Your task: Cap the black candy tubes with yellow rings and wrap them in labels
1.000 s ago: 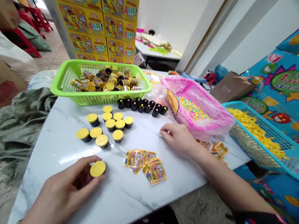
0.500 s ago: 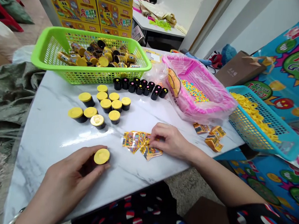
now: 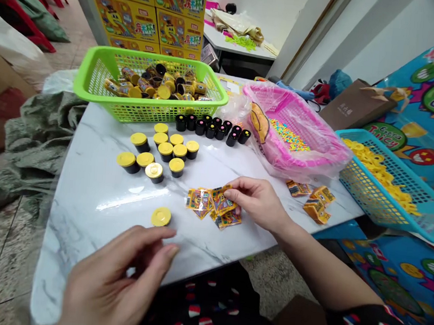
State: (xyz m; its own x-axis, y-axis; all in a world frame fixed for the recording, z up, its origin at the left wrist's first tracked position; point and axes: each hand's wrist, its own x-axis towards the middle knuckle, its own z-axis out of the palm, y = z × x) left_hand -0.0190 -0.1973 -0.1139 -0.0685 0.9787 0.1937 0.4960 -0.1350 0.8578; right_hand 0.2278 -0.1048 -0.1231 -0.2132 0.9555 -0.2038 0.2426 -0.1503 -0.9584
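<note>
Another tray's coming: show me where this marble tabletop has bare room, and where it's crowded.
Bare marble runs left of the yellow-capped cups, bordered by the table edge, the lone yellow cap and the left hand. Crowded: the black cups below the green basket, and the foil sachets at the right hand.

The left hand [image 3: 117,279] is drawing back with its fingers opening, no longer holding the yellow cap [image 3: 160,217], which is now resting on the marble table [image 3: 89,237]. The right hand [image 3: 259,202] is moving off the bare marble onto the printed sachets [image 3: 203,201], pinching one up and spreading the pile.
</note>
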